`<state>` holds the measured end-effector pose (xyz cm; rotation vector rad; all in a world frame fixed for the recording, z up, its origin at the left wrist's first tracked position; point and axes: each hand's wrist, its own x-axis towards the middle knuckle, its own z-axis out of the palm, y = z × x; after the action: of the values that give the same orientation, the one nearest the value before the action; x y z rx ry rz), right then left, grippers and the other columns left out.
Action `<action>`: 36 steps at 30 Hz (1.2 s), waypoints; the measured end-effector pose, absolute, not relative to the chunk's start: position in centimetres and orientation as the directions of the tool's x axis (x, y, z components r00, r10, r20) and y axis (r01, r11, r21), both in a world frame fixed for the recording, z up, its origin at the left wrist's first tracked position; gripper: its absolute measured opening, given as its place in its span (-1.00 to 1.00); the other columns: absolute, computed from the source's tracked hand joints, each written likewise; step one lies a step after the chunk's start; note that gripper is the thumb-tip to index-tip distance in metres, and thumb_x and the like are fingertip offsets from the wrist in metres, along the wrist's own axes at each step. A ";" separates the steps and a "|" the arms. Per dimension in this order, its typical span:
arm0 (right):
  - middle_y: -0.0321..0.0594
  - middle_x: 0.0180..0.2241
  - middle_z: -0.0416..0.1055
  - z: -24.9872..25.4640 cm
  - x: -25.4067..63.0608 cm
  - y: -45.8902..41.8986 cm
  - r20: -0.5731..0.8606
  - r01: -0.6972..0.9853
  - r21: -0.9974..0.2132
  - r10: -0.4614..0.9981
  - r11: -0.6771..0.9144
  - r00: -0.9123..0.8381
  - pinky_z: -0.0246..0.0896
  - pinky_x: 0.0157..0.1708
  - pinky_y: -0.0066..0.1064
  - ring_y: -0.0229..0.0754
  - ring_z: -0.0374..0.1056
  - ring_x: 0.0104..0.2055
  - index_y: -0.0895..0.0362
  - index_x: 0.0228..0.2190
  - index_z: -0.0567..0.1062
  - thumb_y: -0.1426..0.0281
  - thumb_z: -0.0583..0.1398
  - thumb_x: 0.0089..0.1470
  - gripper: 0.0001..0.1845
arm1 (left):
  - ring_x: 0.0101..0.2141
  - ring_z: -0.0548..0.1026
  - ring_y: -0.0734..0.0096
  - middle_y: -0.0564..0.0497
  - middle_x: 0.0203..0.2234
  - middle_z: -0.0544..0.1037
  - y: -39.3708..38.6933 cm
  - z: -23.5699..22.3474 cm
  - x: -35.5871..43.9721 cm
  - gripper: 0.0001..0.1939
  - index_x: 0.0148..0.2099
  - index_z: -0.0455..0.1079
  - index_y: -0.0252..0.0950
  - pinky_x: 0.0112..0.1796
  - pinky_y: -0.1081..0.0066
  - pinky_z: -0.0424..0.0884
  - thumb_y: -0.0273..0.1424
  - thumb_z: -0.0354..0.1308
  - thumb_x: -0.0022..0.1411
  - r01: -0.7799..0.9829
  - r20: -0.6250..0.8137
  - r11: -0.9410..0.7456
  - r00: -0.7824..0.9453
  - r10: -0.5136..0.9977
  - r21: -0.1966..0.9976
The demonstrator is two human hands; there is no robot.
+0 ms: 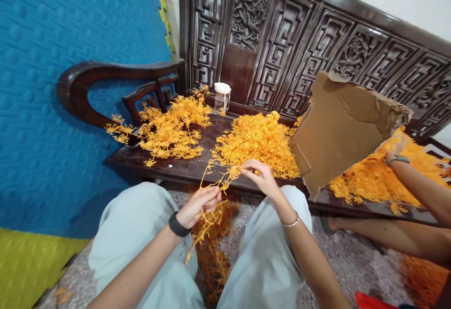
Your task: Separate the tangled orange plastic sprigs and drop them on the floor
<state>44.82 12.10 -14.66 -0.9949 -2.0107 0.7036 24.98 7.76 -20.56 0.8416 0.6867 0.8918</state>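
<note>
My left hand is closed around thin orange plastic flower stems, whose ends hang down between my knees. At the upper end of the same sprig, my right hand pinches a small orange floret with thumb and fingertips. Just beyond my hands, a dense heap of orange plastic florets lies on the dark wooden bench. To the left sits a looser pile of branched orange sprigs, partly hanging over the bench's armrest.
A lidded clear bottle stands against the carved backrest. A cardboard sheet leans upright on the bench's right. Past it, another person's hand touches a further orange heap. Orange pieces lie below, between my knees.
</note>
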 end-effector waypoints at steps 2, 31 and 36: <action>-0.20 -0.33 0.38 -14.8 44.6 11.9 0.471 0.409 -0.713 0.821 0.569 -0.322 0.15 -0.37 -0.45 -0.26 0.29 -0.31 0.14 -0.43 0.47 0.37 0.15 0.00 -0.88 | -0.74 -0.13 0.70 0.29 -0.82 -0.03 7.8 -20.6 25.0 -0.65 -0.56 0.29 -0.36 -0.69 0.57 -0.17 -0.15 0.20 -0.02 -0.411 -0.151 0.369 0.472 0.869 0.834; -0.43 -0.54 0.31 -17.1 43.0 13.2 0.110 0.058 -0.991 0.984 0.119 -0.140 -0.04 -0.78 -0.58 -0.42 0.16 -0.77 0.06 -0.29 0.13 0.14 0.11 -0.04 -0.65 | -0.76 -0.12 0.70 0.29 -0.82 -0.08 7.9 -20.3 25.3 -0.70 -0.55 0.23 -0.35 -0.74 0.66 -0.07 -0.27 0.13 0.11 -0.627 -0.070 0.365 0.443 0.894 0.688; -0.23 -0.37 0.41 -16.8 42.3 12.1 0.016 0.085 -0.993 0.821 0.078 -0.571 0.14 -0.59 -0.53 -0.40 0.28 -0.58 0.16 -0.29 0.37 0.09 0.14 -0.10 -0.57 | -0.76 -0.11 0.70 0.28 -0.81 -0.07 7.7 -20.3 25.3 -0.69 -0.56 0.22 -0.35 -0.73 0.66 -0.05 -0.27 0.12 0.12 -0.623 -0.079 0.360 0.431 0.899 0.695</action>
<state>42.33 12.05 -16.84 -0.8993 -1.7504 1.5481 25.33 7.72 -20.29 0.6421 0.4979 1.0346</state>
